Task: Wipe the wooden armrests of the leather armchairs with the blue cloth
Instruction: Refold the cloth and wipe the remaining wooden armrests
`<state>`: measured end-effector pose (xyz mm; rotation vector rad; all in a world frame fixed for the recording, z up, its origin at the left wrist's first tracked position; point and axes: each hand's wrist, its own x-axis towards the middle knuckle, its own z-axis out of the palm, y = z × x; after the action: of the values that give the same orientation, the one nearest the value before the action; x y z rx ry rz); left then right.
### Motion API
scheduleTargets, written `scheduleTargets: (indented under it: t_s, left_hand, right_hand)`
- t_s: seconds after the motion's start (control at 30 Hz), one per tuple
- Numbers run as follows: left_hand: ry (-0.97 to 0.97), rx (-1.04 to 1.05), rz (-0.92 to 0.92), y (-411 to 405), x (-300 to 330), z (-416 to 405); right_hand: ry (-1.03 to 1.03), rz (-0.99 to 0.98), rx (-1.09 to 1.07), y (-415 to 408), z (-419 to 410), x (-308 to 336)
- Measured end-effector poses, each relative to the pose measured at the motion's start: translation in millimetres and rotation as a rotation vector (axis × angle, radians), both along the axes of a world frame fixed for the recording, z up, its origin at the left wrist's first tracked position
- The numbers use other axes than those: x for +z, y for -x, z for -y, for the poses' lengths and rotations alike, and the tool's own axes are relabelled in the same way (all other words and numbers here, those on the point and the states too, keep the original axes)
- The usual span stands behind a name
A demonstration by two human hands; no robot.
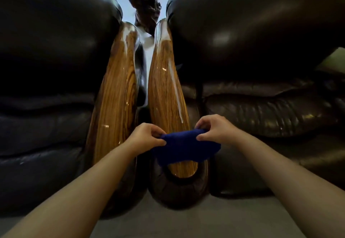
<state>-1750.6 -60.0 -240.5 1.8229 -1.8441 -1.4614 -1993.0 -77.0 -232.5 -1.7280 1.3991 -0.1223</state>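
Low in the centre of the frame, the left hand (145, 137) and right hand (211, 127) pinch the blue cloth (183, 147) in their fingers, draped over the right wooden armrest (166, 96).

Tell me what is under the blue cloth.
The blue cloth, pinched by the left hand and right hand, covers the near part of the right wooden armrest. The wood beneath is hidden.

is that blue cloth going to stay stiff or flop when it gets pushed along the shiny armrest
Probably floppy: the blue cloth sags between the left hand and right hand. It looks light. On the glossy right armrest it should glide easily, though it may bunch up.
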Motion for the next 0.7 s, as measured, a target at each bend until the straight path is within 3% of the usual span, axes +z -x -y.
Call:
scheduleTargets:
  t_s: [0.53, 0.63, 0.7]
  left_hand:
    - [0.183, 0.089, 0.079, 2, -40, 84]
    - [0.587, 0.354, 0.218, 11, -49, 67]
    - [0.82, 0.42, 0.375, 19, -60, 49]
  right_hand:
    - [0.247, -0.047, -0.144, -19, 78, -57]
    - [0.588, -0.058, -0.301, -20, 69, -68]
    - [0.794, -0.086, -0.465, -22, 45, -82]
